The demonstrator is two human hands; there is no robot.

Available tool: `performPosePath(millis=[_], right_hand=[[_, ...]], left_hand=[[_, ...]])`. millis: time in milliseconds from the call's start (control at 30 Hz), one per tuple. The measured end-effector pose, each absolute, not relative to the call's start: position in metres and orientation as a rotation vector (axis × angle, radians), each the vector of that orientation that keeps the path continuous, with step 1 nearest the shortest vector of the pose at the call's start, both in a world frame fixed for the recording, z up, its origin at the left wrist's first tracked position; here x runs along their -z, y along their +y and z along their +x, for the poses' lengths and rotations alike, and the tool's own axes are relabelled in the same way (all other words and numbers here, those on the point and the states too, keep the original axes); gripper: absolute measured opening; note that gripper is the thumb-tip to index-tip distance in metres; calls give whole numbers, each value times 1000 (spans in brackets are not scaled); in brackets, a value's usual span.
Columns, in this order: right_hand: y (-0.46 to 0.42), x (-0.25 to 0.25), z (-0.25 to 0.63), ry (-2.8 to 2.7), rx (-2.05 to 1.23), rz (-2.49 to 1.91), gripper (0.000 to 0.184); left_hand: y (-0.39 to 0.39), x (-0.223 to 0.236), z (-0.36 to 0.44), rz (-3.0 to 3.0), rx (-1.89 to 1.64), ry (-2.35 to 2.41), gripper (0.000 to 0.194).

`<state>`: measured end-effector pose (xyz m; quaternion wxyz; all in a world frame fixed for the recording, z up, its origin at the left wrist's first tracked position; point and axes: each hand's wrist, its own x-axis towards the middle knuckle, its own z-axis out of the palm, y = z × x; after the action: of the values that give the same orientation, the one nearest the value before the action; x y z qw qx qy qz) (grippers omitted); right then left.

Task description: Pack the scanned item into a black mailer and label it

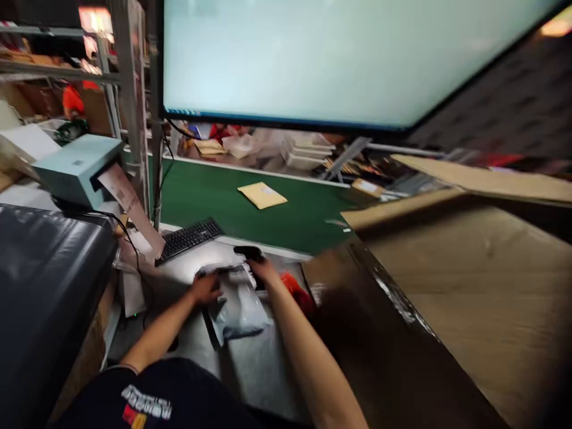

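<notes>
Black object under the right hand — blurred; cardboard box cut off — right edge.

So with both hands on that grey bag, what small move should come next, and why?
Probably tilt the black scanner in the right hand down toward the grey poly bag. The left hand presses the bag flat on the table, and the scanner sits at its far edge, though blur hides any label.

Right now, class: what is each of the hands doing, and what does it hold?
Left hand: rests flat on the grey bag, grip unclear.
Right hand: on a black device; blur hides whether it is gripped.
</notes>
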<state>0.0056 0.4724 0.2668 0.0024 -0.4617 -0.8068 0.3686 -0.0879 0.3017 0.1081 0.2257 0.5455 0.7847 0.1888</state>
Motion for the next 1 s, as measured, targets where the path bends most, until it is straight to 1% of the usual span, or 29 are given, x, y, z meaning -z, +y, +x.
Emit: performPosePath(millis=[33,100,167,267,333,500,667,867,1000], right_hand=[[479,-271,5,-2512,-1175,-1483,25],[489,-275,4,-2502,-1212,-1536,26],[489,-277,4,-2528,-1236,-1547,29],[477,-278,4,-2599,-1261,-1524,30],[468,-276,5,-2651,-1266,-1517,30],[456,-275,5,-2700,-1263,-1490,28],[452,-285,4,-2676,-1314,-1456,25],[446,-298,4,-2683,-1272,-1455,20],[447,-299,2,-2697,-1229,-1458,18]], left_hand=[[302,-105,-87,1535,-514,2173,63],[302,-98,-86,1592,-500,2184,64],[300,-92,-85,1620,-491,2203,73],[295,-86,-83,1643,-455,2225,93],[294,-84,-81,1676,-400,2225,97],[301,-80,-75,1709,-303,2286,91],[304,-79,-71,1697,-237,2310,89],[302,-80,-71,1689,-165,2330,88],[301,-80,-69,1679,-150,2316,86]])
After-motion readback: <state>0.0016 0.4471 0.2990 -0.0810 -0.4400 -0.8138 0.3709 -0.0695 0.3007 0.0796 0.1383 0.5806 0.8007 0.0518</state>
